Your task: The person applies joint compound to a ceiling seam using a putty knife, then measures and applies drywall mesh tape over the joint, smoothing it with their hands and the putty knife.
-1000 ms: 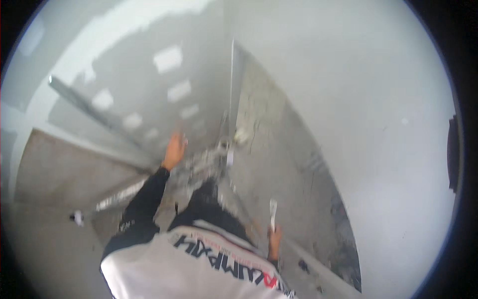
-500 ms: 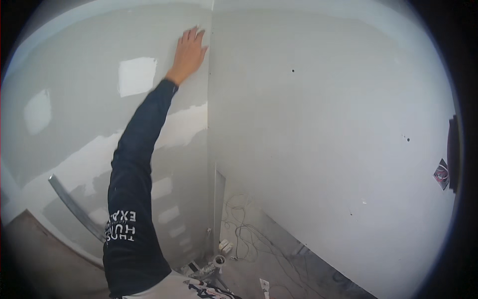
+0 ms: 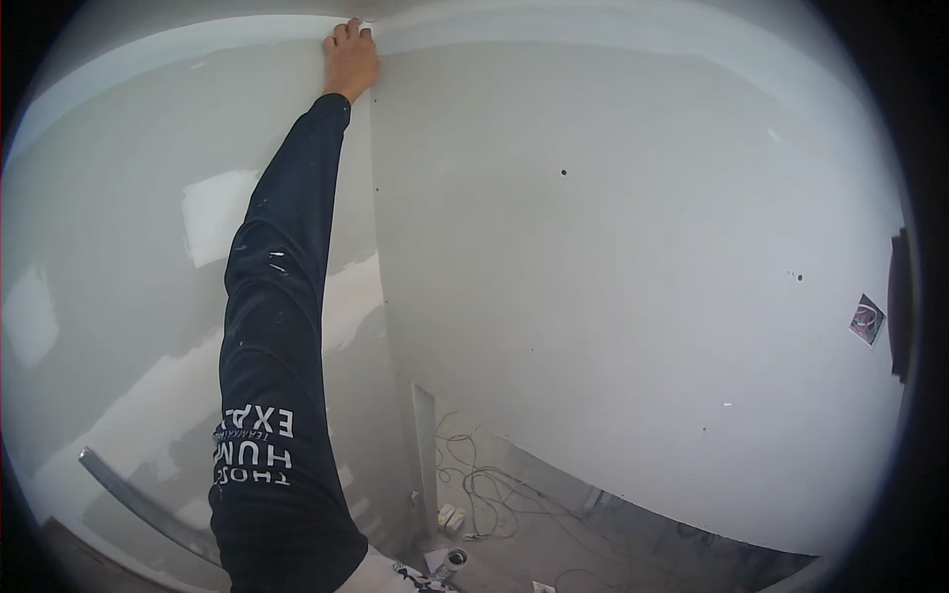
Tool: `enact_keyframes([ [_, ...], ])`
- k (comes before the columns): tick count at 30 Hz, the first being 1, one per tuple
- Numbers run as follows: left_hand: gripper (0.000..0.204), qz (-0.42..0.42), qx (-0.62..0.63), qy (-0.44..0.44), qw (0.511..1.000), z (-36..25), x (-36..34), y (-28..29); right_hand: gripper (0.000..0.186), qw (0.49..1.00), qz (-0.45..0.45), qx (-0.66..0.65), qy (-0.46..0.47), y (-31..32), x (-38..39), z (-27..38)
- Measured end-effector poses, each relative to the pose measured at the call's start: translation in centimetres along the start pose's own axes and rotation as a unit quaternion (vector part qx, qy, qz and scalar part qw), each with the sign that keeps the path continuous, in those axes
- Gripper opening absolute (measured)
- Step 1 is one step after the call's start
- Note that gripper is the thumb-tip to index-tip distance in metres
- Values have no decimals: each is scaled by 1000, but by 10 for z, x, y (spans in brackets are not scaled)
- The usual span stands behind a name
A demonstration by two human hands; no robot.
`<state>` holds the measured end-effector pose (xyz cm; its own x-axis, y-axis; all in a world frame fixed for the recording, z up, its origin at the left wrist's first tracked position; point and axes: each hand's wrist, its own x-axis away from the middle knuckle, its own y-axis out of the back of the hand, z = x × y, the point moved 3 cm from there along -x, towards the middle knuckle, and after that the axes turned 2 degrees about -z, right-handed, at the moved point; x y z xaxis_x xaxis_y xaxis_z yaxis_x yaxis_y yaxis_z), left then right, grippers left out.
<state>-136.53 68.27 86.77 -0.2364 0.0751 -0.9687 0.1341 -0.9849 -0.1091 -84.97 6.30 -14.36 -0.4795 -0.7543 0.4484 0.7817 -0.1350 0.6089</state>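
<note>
My left hand (image 3: 351,64), on a raised dark-sleeved arm, is at the top of the inside corner where the left wall (image 3: 129,178) meets the plain grey right wall (image 3: 643,217). Its fingers are bent at the corner near the ceiling around a small pale thing that I cannot make out. The left wall carries white patches of compound (image 3: 215,217). My right hand is out of view.
A metal rail (image 3: 129,494) lies low at the left. Below the right wall's cut lower edge are tangled cables (image 3: 474,474), a pale block (image 3: 450,516) and a round container (image 3: 453,565). A small square sticker (image 3: 865,319) is on the right.
My left arm has risen from low down to the top of the corner, and its fingers have bent. The view has tilted up, and my right hand with a white tool has left it.
</note>
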Motion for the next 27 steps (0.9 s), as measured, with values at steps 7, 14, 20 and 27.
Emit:
enact_keyframes([
  [7, 43, -50, -7, -22, 999, 8, -1, -3, 32, 1000, -1, 1, -6, -14, 4, 2],
  [14, 37, 4, -20, -28, 999, 18, -1, 11, 34, 1000, -5, -3, -10, -23, 10, 2],
  [20, 18, -50, -1, 33, 998, 20, -12, 22, 36, 1000, -14, -3, -16, -27, 12, 5],
  [27, 7, -117, -31, 71, 990, 13, -18, 13, 38, 999, -22, -8, -25, -35, 17, 8],
])
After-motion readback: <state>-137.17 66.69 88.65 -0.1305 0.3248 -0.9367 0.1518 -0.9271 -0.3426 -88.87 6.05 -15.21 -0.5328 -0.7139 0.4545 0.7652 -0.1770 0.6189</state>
